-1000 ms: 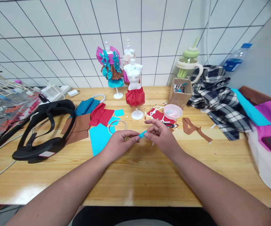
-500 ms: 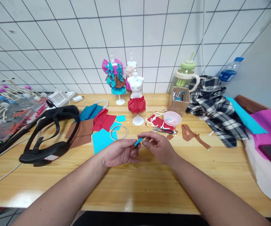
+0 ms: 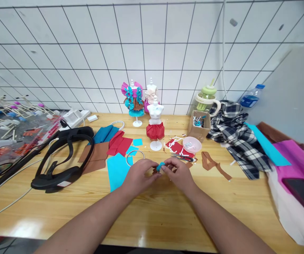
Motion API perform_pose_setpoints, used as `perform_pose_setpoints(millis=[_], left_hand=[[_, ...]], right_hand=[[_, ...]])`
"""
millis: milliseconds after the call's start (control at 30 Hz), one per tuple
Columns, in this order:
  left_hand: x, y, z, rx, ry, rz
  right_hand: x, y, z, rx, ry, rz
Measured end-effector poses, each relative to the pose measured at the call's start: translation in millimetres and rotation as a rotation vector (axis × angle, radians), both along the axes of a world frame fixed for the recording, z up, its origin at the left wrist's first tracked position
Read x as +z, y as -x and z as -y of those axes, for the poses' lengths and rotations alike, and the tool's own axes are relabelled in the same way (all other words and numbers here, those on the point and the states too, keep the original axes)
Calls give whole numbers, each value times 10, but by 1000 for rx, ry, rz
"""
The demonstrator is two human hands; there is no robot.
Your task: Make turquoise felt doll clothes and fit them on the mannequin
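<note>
Between my two hands is a small folded piece of blue crepe paper [image 3: 160, 166], with a bit of brown at its left side. The fingertips of my left hand [image 3: 142, 174] pinch it from the left. On its other side, my right hand [image 3: 178, 173] grips it between thumb and fingers. Behind them stands a small white mannequin [image 3: 155, 112] wearing a red paper skirt [image 3: 155, 131]. Thread snips [image 3: 182, 157] lie just beyond my right hand. A bracelet-like ring [image 3: 135, 157] and a bright blue sheet [image 3: 118, 173] are close to my left hand.
Two dressed mannequins [image 3: 133, 102] stand near the tiled wall. A pink bowl [image 3: 192, 144], a cardboard box [image 3: 199, 131] and a brown strip [image 3: 215, 165] are on the right. Red [image 3: 120, 143] and brown sheets [image 3: 95, 158] lie left, beside a black headset [image 3: 62, 162].
My left hand has turned from palm-up to palm-down. The blue paper, earlier a flat narrow strip, now looks bunched or folded between both hands. The camera view has tilted up.
</note>
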State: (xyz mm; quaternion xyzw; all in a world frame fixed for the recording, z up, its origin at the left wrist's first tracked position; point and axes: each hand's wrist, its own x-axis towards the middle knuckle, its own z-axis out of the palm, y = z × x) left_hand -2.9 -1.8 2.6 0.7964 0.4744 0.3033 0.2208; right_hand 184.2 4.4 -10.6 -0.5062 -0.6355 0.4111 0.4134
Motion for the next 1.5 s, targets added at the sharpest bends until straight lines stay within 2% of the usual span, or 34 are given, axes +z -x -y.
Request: perform_pose_setpoints(millis=[200,333,467,567,800,933,1033,1167,1500], left_hand=[[-111,-33,-16,30,117,124],[-133,-34,-22,-2,271,225],[-123,-33,-34,-33,467,391],[-123,-35,-52,-24,552,463],[-173,-41,-88,63,494,436],[-163,-54,-83,115,475,450],[-164,-61,-88,154,494,501],[-190,-80,-97,157,525,583],[-202,-82,-94,174,546,525]], right_hand=[[-39,50,21,21,-16,-2],[-74,51,-3,31,-24,14],[-94,38,-27,-7,55,-28],[-106,25,-40,-30,133,-76],[-140,37,-39,49,169,-148],[-143,48,-35,51,136,-46],[-142,38,-49,47,155,-52],[-119,11,-63,46,173,-80],[-24,-54,-62,87,176,-68]])
